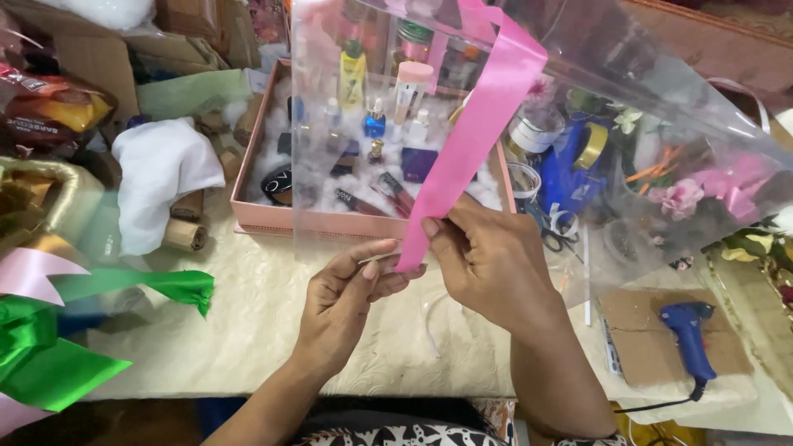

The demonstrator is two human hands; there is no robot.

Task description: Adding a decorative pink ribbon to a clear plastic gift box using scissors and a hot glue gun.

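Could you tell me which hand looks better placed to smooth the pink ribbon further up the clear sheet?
Probably the right hand: its fingertips already pinch the pink ribbon just above its lower end, beneath the run up the clear plastic sheet. The left hand sits lower, pinching the ribbon's bottom end against the sheet's edge.

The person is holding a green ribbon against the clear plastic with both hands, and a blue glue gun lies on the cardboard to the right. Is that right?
Not quite. The head view shows the ribbon between both hands is pink, not green. The left hand and right hand pinch its lower end against the clear plastic; the blue glue gun does lie on the cardboard.
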